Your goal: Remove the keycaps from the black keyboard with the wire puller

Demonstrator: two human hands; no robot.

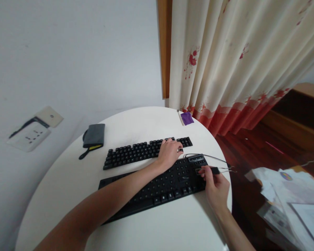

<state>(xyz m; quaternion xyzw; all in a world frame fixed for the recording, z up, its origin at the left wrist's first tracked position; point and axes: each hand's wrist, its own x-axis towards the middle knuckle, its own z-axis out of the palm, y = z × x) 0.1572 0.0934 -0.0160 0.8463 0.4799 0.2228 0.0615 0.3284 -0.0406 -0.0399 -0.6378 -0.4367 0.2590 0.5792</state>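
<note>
A black keyboard base (172, 179), mostly stripped of its keycaps, lies on the white round table, with several keycaps still along its front row. Behind it, loose black keycaps (132, 153) are laid out in rows. My left hand (169, 152) reaches across the base to the right part of these rows, fingers curled and pinching what looks like a black keycap (181, 150). Over the right end of the base, my right hand (216, 186) grips a wire keycap puller (215, 170) by its black handle. Its wire loops point left and right.
A grey pouch (94, 135) with a black strap sits at the table's left. A purple cloth (186, 118) and a slim stick-like item lie near the back edge. The keyboard's cable (214, 158) runs off the right edge. Papers and bags (293, 195) are piled beyond it.
</note>
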